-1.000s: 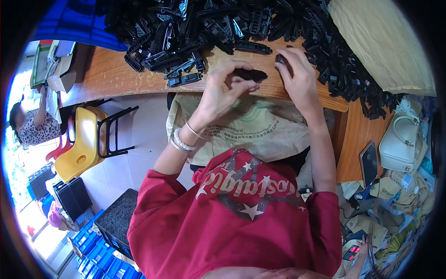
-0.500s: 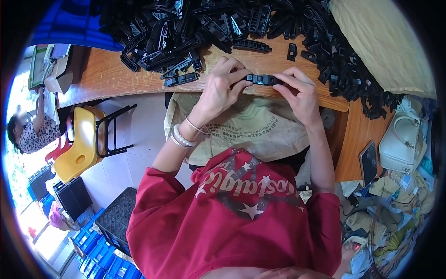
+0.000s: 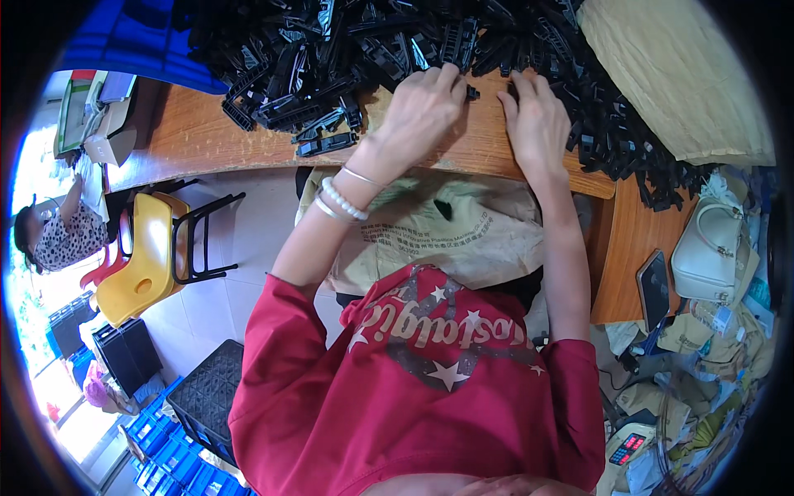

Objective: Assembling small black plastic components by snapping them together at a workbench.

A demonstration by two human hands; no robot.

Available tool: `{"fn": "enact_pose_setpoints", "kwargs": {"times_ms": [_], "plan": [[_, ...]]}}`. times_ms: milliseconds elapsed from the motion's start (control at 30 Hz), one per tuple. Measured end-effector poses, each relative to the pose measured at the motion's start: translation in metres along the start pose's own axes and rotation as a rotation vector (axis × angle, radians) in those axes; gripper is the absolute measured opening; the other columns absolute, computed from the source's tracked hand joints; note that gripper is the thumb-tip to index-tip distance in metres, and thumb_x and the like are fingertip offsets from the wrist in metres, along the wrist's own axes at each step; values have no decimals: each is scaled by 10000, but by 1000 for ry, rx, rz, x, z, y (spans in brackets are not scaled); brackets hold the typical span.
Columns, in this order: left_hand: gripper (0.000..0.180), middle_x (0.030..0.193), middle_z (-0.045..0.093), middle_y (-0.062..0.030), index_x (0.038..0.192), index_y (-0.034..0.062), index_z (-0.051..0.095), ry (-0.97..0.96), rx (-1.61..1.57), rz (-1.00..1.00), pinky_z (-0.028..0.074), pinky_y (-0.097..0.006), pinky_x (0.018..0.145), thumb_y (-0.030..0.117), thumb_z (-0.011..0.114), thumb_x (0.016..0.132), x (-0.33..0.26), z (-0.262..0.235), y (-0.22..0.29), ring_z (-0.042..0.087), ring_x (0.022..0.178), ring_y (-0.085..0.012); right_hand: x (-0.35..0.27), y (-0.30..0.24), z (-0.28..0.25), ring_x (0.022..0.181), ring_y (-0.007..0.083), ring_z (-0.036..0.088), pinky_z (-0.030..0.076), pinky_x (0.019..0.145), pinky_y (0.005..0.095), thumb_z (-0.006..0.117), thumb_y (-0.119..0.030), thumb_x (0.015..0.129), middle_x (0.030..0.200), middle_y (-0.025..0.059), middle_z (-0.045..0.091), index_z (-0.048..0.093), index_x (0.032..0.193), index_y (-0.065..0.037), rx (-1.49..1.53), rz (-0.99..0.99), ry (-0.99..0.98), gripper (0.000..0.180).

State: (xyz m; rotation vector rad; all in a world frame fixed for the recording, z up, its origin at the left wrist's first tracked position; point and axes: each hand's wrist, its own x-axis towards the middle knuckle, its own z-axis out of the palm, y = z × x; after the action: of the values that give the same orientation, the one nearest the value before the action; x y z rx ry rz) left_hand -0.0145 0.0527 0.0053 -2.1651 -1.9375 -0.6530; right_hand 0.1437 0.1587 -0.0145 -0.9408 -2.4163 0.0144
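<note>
My left hand (image 3: 422,107), with bracelets on its wrist, reaches onto the wooden table (image 3: 198,136). Its fingers curl at the edge of a big pile of black plastic parts (image 3: 347,41). A small black piece (image 3: 471,93) lies at its fingertips; whether it is gripped I cannot tell. My right hand (image 3: 538,120) lies beside it, palm down, with fingers spread toward the pile and nothing in it. Below the table edge an open tan sack (image 3: 413,240) rests against my lap with a black part (image 3: 444,208) inside.
A tan sack (image 3: 670,74) covers the table's far right. A white handbag (image 3: 711,252) and a dark phone (image 3: 653,289) sit on a lower surface at right. A yellow chair (image 3: 141,264), blue crates (image 3: 161,446) and a seated person (image 3: 58,236) are at left.
Half a second ago both hands held a long black part together at the table edge. Both hands have since moved forward to the pile, and a black part lies in the sack.
</note>
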Motion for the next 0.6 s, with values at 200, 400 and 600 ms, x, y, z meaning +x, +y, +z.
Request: {"fn": "enact_pose_setpoints", "kwargs": {"times_ms": [200, 400, 600], "plan": [[306, 974, 606, -117, 1039, -11, 565, 158, -676, -265, 528, -314, 641, -9, 716, 772, -21, -2, 21, 646, 788, -243, -19, -7, -11, 816, 250, 643, 510, 763, 316, 678, 24, 830, 981, 136, 623, 631, 1119, 26, 1019, 360, -82, 293], [207, 945, 644, -99, 927, -11, 670, 114, -637, -313, 504, -311, 690, 4, 752, 737, -43, 8, 11, 620, 852, -242, -40, 9, -27, 789, 169, 622, 495, 707, 278, 733, -1, 792, 911, 97, 657, 686, 978, 44, 627, 199, -119, 196], [212, 943, 647, -100, 924, -6, 706, 91, -585, -285, 483, -343, 759, 22, 760, 721, -44, 9, 8, 586, 878, -264, -43, 11, -32, 787, 152, 602, 482, 713, 277, 733, -10, 797, 910, 79, 634, 694, 1007, 58, 908, 160, -321, 224]]}}
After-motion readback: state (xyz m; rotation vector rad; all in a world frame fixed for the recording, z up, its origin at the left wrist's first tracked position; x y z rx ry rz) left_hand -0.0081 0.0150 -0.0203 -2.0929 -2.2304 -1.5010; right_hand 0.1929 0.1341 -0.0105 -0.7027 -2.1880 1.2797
